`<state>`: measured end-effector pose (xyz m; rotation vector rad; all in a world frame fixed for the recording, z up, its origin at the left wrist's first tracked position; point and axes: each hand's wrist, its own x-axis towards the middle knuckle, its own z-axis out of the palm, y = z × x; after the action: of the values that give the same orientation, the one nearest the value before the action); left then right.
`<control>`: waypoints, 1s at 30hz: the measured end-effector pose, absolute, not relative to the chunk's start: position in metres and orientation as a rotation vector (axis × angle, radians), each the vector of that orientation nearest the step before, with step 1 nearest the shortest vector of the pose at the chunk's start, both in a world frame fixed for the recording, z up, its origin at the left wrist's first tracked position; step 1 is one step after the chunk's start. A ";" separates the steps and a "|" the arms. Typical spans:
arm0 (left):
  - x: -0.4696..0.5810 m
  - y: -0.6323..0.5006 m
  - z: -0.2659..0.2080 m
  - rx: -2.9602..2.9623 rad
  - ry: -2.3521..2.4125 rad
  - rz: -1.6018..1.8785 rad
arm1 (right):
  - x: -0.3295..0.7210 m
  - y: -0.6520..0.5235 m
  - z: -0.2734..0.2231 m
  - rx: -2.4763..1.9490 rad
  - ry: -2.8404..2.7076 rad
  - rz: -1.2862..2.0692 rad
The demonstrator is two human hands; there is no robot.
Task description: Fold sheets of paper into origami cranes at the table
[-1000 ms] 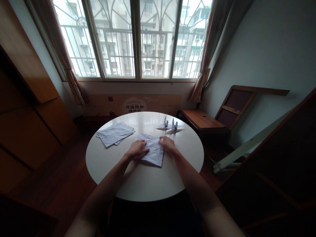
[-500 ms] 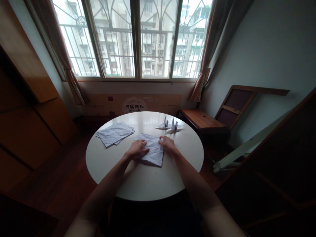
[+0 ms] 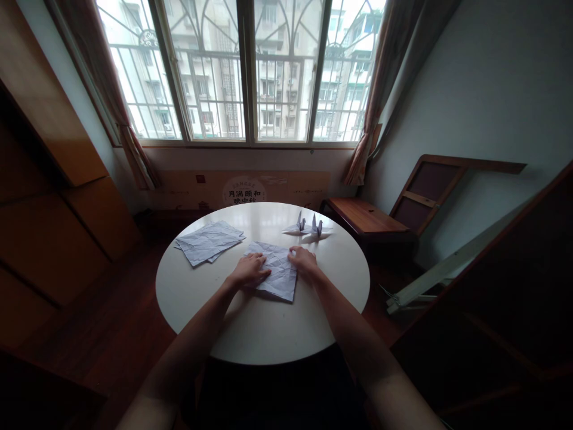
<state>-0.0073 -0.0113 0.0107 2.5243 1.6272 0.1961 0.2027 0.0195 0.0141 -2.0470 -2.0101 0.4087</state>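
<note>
A creased sheet of white paper [image 3: 280,276] lies on the round white table in front of me. My left hand [image 3: 251,269] rests flat on its left side, fingers stretched over the paper. At the upper right corner of the sheet, the curled fingers of my right hand [image 3: 303,259] are closed on the edge. Behind the right hand stand two folded paper cranes, one [image 3: 299,225] slightly left of the other [image 3: 317,228]. Off to the left, more creased paper sheets [image 3: 209,240] lie in a loose, overlapping stack.
The round white table [image 3: 268,340] stands before a barred window [image 3: 282,77]. To its right are a low wooden bench [image 3: 367,215] and a leaning wooden frame [image 3: 425,191]. A printed cardboard panel [image 3: 179,184] is beneath the window; wooden cabinets [image 3: 58,239] line the left.
</note>
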 end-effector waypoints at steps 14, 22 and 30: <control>-0.008 -0.010 0.009 2.533 1.616 0.204 | 0.204 0.020 0.013 -2.031 -2.013 0.405; -0.008 -0.011 0.010 2.537 1.616 0.206 | 0.203 0.020 0.014 -2.032 -2.010 0.414; -0.006 -0.013 0.013 2.542 1.630 0.201 | 0.204 0.020 0.013 -2.022 -2.013 0.417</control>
<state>-0.0065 -0.0135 0.0128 2.5422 1.6304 0.2007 0.2036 0.0196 0.0134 -2.0220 -2.0131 0.4169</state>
